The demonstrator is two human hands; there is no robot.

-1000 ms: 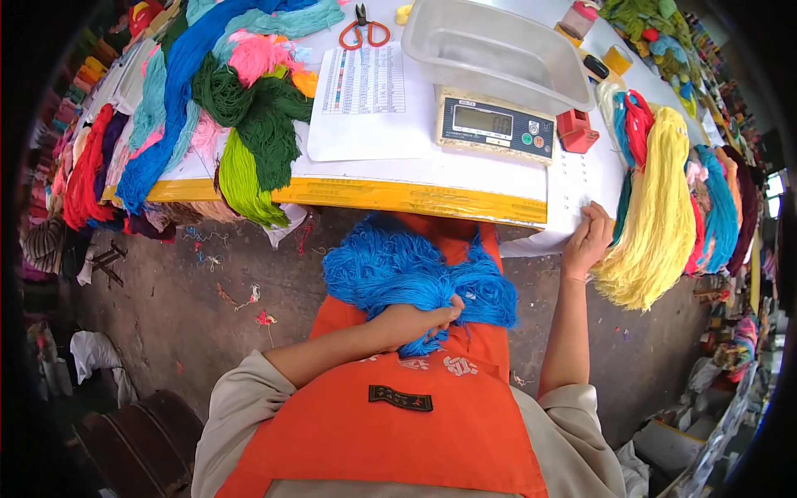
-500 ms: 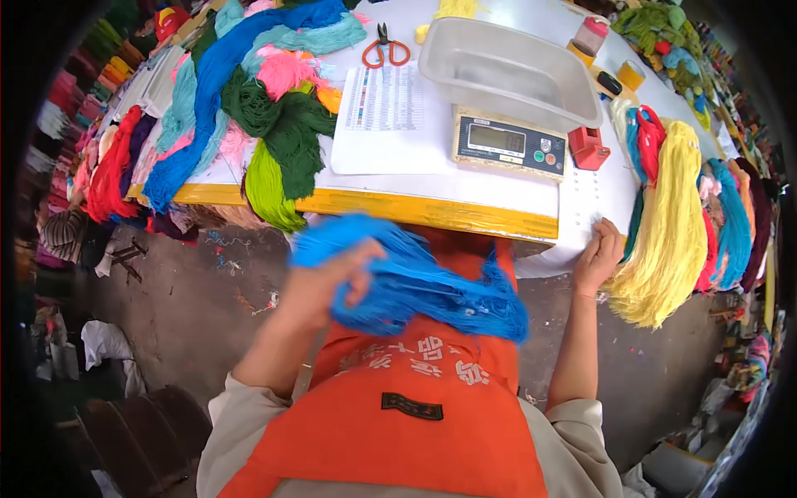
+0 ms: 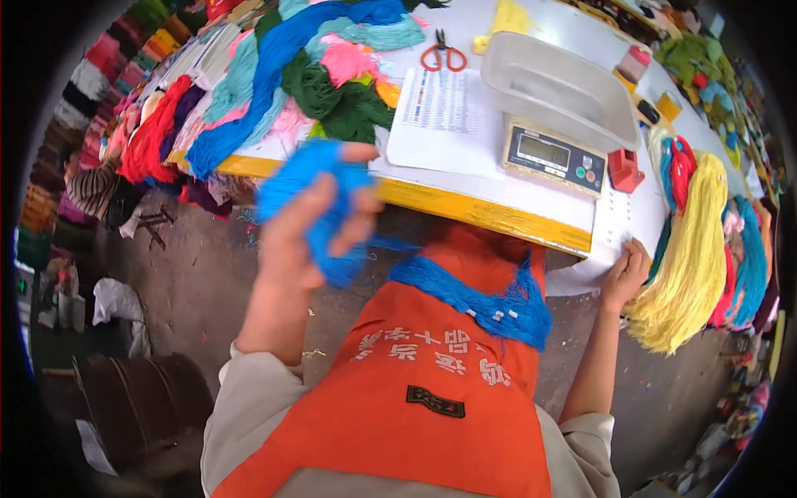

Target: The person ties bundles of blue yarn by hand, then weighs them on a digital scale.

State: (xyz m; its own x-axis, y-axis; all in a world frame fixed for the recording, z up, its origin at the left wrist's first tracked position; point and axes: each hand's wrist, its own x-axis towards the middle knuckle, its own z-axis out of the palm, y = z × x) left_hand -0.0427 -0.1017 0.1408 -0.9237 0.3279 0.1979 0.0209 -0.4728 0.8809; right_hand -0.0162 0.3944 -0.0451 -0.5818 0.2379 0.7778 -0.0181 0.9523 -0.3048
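My left hand [image 3: 311, 220] is raised in front of the table's edge, fingers wrapped round a bunched blue skein of thread [image 3: 320, 187]. A few strands trail from the bunch toward more blue thread [image 3: 465, 297], which lies across the red apron [image 3: 398, 390] on my lap and carries small white bits. Out at the right, my right hand [image 3: 628, 272] rests on the edge of a white paper [image 3: 610, 224], fingers loosely bent and holding nothing visible. Beside it hangs a long yellow skein [image 3: 693, 249].
On the table stand a digital scale [image 3: 554, 158] with a clear plastic tub [image 3: 560, 87], a printed sheet [image 3: 440, 116], red-handled snips [image 3: 443, 54] and a red holder [image 3: 624, 170]. Dark green skeins [image 3: 336, 100] and others pile at the left. A brown drum-shaped object [image 3: 141, 407] is on the floor.
My left hand has risen and gathered the blue thread into a tighter bunch, drawing it off part of my lap. My right hand stays at the paper's edge. The view has shifted.
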